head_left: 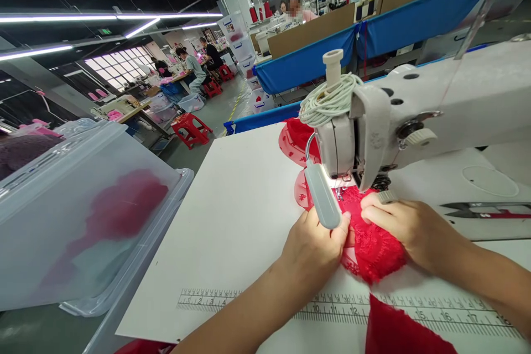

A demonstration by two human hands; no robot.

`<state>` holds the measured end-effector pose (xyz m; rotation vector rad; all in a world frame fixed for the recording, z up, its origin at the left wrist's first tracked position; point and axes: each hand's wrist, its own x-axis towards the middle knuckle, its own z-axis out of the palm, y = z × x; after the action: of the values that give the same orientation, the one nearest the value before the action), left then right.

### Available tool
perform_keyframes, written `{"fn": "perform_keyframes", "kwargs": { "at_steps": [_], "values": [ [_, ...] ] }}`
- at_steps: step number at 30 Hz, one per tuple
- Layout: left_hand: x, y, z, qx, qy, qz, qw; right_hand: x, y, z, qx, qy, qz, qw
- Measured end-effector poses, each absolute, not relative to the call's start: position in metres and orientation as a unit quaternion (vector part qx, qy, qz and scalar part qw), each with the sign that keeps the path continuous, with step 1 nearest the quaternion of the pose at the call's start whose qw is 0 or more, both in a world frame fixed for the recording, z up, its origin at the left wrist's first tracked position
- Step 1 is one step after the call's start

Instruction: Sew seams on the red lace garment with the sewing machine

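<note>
A piece of red lace fabric [371, 249] lies under the needle area of a white sewing machine [418, 116]. My left hand [313, 249] presses on the fabric's left edge, fingers pinched near the small work lamp [321, 196]. My right hand [400, 224] rests on the fabric's right side, fingers curled just in front of the presser foot. More red lace trails behind the machine [294, 141] and off the front table edge [398, 332].
A white table [236, 215] carries a printed ruler [207, 298] along its front. Scissors [485, 209] lie at the right. A translucent plastic bin [78, 215] with red fabric stands at the left. Other workers sit at stations far behind.
</note>
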<state>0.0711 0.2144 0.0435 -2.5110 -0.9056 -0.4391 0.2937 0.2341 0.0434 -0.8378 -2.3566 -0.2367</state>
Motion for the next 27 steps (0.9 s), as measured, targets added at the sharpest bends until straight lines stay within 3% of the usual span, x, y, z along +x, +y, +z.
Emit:
{"fn": "perform_keyframes", "kwargs": {
  "at_steps": [6,12,14,17,18,22,25,27],
  "values": [
    [0.072,0.215,0.042,-0.905,-0.325,-0.179,0.208,0.295,0.235,0.042,-0.330,-0.890,-0.025,0.314],
    [0.074,0.214,0.047,-0.907,-0.332,-0.186,0.182,0.300,0.230,0.031,-0.354,-0.892,0.088,0.268],
    [0.073,0.216,0.053,-0.916,-0.342,-0.177,0.111,0.298,0.229,0.027,-0.364,-0.887,0.070,0.277],
    [0.070,0.226,0.062,-0.899,-0.376,-0.182,-0.135,0.294,0.228,0.026,-0.383,-0.867,0.075,0.311],
    [0.069,0.230,0.063,-0.875,-0.389,-0.189,-0.219,0.293,0.228,0.027,-0.382,-0.856,0.096,0.335],
    [0.069,0.244,0.061,-0.780,-0.438,-0.210,-0.394,0.289,0.228,0.042,-0.370,-0.801,0.242,0.403],
    [0.071,0.247,0.061,-0.725,-0.438,-0.231,-0.478,0.287,0.228,0.049,-0.408,-0.755,0.304,0.414],
    [0.072,0.247,0.062,-0.756,-0.414,-0.230,-0.452,0.286,0.227,0.051,-0.415,-0.746,0.303,0.423]
  ]
}}
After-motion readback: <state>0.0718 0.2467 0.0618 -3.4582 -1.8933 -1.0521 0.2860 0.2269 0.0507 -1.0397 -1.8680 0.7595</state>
